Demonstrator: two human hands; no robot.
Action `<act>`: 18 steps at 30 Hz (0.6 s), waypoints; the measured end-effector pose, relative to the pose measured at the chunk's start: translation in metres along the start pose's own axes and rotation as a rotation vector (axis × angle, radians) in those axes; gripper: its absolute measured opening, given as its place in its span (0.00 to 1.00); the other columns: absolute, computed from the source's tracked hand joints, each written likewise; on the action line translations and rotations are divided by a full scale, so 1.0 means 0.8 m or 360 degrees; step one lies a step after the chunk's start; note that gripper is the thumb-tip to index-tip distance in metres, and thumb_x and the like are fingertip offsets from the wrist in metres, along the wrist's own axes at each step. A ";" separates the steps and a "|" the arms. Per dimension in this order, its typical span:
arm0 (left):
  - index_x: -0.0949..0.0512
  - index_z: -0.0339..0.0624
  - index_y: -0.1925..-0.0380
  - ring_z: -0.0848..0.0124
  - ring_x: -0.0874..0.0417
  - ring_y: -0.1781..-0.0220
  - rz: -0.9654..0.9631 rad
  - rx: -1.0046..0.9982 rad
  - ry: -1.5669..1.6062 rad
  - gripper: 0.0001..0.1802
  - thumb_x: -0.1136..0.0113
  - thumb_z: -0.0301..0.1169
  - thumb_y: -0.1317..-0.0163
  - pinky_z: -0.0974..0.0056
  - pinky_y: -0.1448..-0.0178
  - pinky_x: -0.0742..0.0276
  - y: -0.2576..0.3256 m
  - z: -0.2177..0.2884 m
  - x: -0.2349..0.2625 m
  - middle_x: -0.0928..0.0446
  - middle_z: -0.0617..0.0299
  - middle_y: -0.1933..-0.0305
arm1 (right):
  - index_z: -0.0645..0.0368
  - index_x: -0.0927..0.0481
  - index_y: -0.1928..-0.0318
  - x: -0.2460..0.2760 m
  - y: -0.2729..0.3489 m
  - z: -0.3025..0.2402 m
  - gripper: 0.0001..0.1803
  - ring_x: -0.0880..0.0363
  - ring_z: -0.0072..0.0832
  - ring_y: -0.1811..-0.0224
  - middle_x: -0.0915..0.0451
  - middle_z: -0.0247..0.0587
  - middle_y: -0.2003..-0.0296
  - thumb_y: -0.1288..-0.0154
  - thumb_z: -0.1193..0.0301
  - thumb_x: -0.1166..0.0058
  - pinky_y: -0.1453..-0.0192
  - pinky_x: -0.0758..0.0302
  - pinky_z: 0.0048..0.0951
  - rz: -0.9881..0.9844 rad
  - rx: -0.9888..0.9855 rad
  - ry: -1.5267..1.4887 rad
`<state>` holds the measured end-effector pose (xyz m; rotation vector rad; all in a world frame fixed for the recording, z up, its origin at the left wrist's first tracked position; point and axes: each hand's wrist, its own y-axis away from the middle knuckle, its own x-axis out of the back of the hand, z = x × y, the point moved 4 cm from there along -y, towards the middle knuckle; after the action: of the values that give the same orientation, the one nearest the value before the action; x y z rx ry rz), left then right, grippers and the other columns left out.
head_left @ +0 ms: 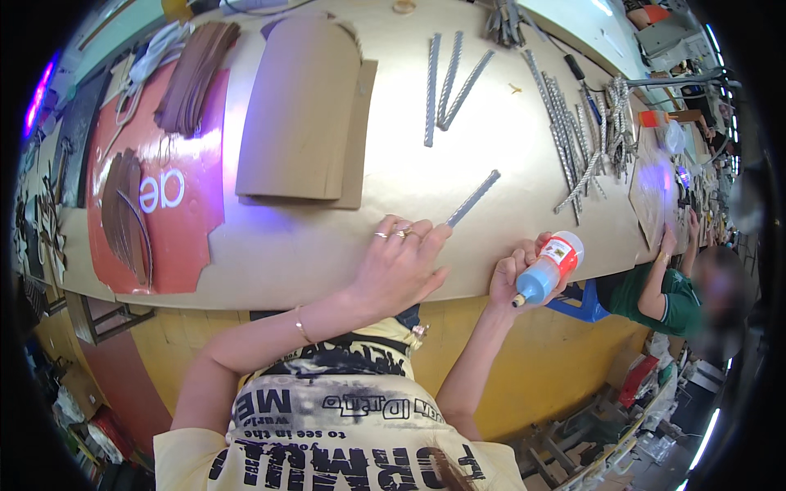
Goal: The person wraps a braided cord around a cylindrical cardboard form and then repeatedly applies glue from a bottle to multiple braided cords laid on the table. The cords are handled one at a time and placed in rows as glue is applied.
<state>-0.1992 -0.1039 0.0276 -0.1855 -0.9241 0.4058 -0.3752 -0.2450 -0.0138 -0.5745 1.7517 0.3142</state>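
My left hand (403,266), with rings on its fingers, is over the table near its front edge. Its fingertips are closed on the near end of a short grey braided strip (475,197), which slants away to the upper right. To its right my right hand (504,277) is wrapped round a squeeze bottle (550,268) with a blue shoulder, a red-and-white label and a narrow nozzle. The bottle is tilted, its nozzle pointing down toward me and apart from the strip. Beyond my hands, several similar braided strips (449,82) lie on the table.
Brown cardboard sheets (299,123) lie left of centre. Further left, brown strips (194,78) rest on a red board (176,237). At right are bundled braided strips (565,135) and a dark-handled tool (575,67). A person in green (675,299) sits at the far right.
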 end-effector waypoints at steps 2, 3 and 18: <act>0.35 0.37 0.42 0.53 0.23 0.54 0.0019 0.0087 -0.0090 0.34 0.33 0.33 0.48 0.49 0.43 0.31 -0.026 0.011 -0.016 0.25 0.50 0.58 | 0.66 0.37 0.35 0.007 -0.001 -0.003 0.39 0.30 0.30 0.76 0.26 0.53 0.65 0.35 0.47 0.48 0.79 0.36 0.28 0.0014 0.0022 -0.0064; 0.35 0.37 0.42 0.53 0.22 0.55 -0.0048 0.0137 -0.0120 0.33 0.34 0.31 0.48 0.50 0.45 0.29 -0.039 0.012 -0.025 0.25 0.49 0.59 | 0.66 0.37 0.35 0.007 -0.001 -0.002 0.40 0.31 0.30 0.76 0.26 0.53 0.65 0.35 0.47 0.48 0.78 0.36 0.29 0.0015 0.0029 -0.0062; 0.40 0.33 0.49 0.37 0.20 0.68 -0.0085 0.0344 -0.0198 0.27 0.49 0.14 0.53 0.41 0.61 0.25 -0.235 -0.022 -0.079 0.25 0.35 0.74 | 0.61 0.37 0.35 0.007 0.003 0.003 0.42 0.33 0.27 0.80 0.28 0.48 0.68 0.38 0.43 0.46 0.79 0.37 0.27 0.0129 0.0121 -0.0306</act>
<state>-0.1700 -0.3010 0.0320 0.0624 -0.9976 0.4686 -0.3755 -0.2432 -0.0199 -0.4056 1.5961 0.3461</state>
